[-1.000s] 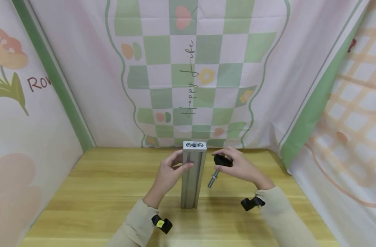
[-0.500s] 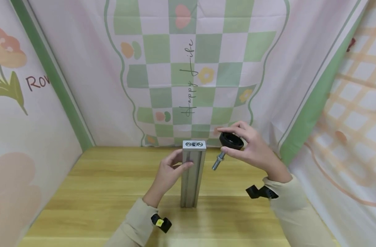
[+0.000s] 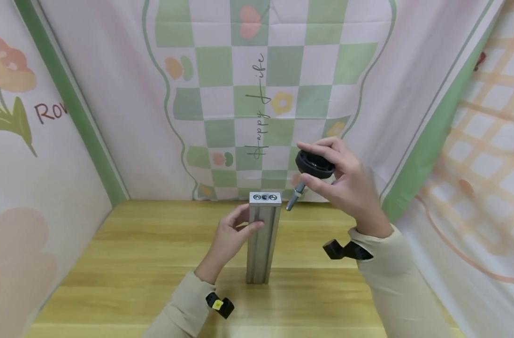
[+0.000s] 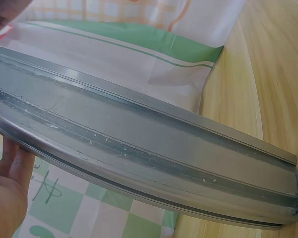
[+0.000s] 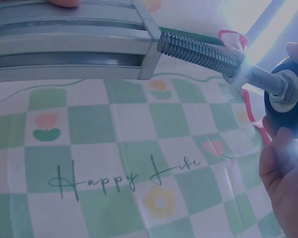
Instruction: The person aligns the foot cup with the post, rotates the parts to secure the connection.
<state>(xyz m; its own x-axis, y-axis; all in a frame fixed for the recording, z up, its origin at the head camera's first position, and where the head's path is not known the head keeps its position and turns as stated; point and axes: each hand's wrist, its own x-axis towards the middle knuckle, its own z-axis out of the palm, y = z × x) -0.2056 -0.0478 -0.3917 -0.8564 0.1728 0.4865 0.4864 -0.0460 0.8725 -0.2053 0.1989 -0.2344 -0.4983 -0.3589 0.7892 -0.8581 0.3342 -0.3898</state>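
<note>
An aluminium extrusion profile [image 3: 263, 244] stands upright on the table, its flat end plate [image 3: 265, 197] facing up with a central hole between two screws. My left hand [image 3: 230, 239] grips the profile near its top; in the left wrist view the grooved side [image 4: 149, 148] fills the picture. My right hand [image 3: 345, 183] holds a leveling foot by its round black base [image 3: 315, 164]. Its threaded stud [image 3: 296, 196] tilts down to the left, the tip beside the end plate. The right wrist view shows the stud's thread [image 5: 203, 53] and nuts, with the tip close to the plate's edge.
A wooden table [image 3: 155, 263] lies under the profile. Patterned cloth [image 3: 223, 103] hangs behind it, with more cloth at the left and right sides. Black wrist cameras [image 3: 347, 250] sit on both sleeves.
My right hand has raised the leveling foot from beside the profile to above its top, the stud coming back left toward the end plate. The left hand and profile stay put.
</note>
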